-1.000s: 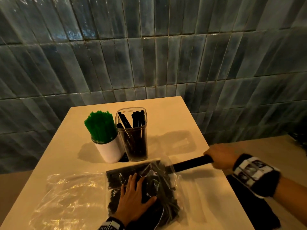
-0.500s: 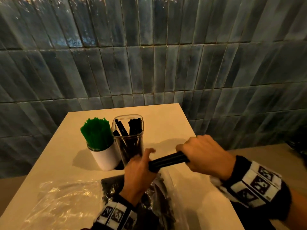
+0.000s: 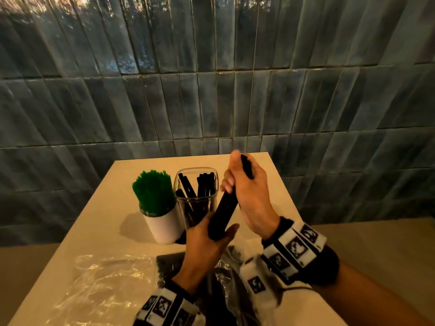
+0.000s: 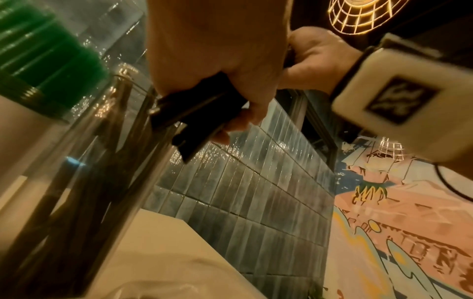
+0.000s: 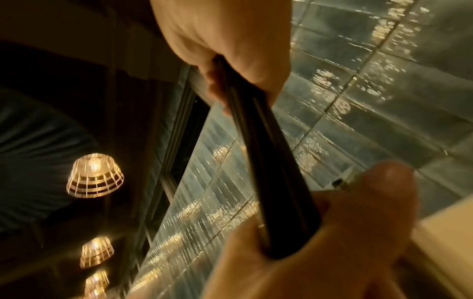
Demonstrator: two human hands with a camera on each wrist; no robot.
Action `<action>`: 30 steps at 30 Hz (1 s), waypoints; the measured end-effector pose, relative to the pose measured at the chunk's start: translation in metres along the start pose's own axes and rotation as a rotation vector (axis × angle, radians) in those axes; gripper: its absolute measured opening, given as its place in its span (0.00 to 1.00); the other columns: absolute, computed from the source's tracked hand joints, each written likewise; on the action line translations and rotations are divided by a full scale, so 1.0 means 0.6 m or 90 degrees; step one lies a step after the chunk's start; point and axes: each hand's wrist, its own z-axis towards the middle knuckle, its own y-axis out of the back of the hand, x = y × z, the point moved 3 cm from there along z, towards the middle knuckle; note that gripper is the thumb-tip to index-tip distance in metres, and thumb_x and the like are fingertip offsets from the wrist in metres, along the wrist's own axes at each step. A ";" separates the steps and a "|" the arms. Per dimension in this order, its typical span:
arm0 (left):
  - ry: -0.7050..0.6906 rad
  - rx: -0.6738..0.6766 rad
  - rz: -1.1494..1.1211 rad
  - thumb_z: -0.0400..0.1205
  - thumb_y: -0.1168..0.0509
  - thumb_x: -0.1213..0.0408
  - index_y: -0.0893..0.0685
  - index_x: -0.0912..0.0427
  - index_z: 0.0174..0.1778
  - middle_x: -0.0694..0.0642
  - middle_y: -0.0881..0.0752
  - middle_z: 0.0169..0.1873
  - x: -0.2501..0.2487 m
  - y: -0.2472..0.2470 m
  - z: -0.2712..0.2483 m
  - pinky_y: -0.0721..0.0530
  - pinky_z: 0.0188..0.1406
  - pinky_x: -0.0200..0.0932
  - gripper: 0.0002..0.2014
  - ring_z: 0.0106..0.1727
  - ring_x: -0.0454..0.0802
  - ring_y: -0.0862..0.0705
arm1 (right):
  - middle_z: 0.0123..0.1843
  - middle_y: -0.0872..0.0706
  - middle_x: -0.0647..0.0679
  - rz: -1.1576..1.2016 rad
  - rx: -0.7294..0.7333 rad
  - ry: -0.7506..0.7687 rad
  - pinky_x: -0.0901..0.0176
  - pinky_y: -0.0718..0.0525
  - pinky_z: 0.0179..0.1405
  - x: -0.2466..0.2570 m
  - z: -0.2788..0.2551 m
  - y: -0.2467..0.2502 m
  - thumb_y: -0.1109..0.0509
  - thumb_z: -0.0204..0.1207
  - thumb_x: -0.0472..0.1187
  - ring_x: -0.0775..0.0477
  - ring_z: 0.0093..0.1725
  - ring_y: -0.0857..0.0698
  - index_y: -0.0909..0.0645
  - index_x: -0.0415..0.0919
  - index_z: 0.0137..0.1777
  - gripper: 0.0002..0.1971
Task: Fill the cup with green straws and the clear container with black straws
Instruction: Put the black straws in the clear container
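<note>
A white cup (image 3: pixel 162 224) packed with green straws (image 3: pixel 153 191) stands mid-table. Right beside it is the clear container (image 3: pixel 196 196) with several black straws leaning inside. Both hands hold one bundle of black straws (image 3: pixel 222 212), steeply tilted, just right of the container. My left hand (image 3: pixel 207 241) grips its lower end and my right hand (image 3: pixel 244 191) grips its upper end. In the left wrist view the bundle's end (image 4: pixel 194 115) pokes out of the left hand (image 4: pixel 217 60) near the container's rim (image 4: pixel 133 83). The right wrist view shows the bundle (image 5: pixel 271 172) running from the right hand (image 5: pixel 230 40) down to the other hand.
A plastic bag of black straws (image 3: pixel 169 264) lies on the table (image 3: pixel 259 165) under my wrists. An empty clear bag (image 3: pixel 101 283) lies to its left. A tiled wall (image 3: pixel 211 90) backs the table, whose right edge is close to my right arm.
My left hand left the bag and took the bundle's lower end. The bundle came out of the bag and swung from level to steeply tilted beside the container.
</note>
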 end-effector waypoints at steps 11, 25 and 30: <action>0.005 -0.201 0.137 0.62 0.20 0.49 0.49 0.55 0.80 0.57 0.45 0.80 0.048 0.044 0.058 0.43 0.79 0.54 0.57 0.80 0.52 0.46 | 0.22 0.30 0.53 0.062 -0.192 0.181 0.62 0.25 0.25 0.055 0.160 -0.015 0.39 0.83 0.46 0.56 0.21 0.30 0.30 0.44 0.36 0.14; -0.090 -0.189 0.305 0.74 0.26 0.56 0.42 0.61 0.78 0.63 0.45 0.80 0.080 0.035 0.064 0.40 0.75 0.54 0.42 0.80 0.59 0.44 | 0.43 0.15 0.49 -0.411 0.089 0.109 0.62 0.13 0.45 -0.128 0.161 -0.021 0.31 0.78 0.42 0.53 0.38 0.13 0.28 0.46 0.66 0.17; -0.089 -0.184 0.309 0.73 0.26 0.58 0.44 0.60 0.79 0.61 0.47 0.81 0.082 0.035 0.065 0.40 0.76 0.51 0.43 0.81 0.58 0.45 | 0.63 0.18 0.44 -0.725 0.212 0.212 0.54 0.24 0.65 -0.170 0.143 -0.008 0.40 0.83 0.41 0.46 0.61 0.18 0.19 0.38 0.64 0.14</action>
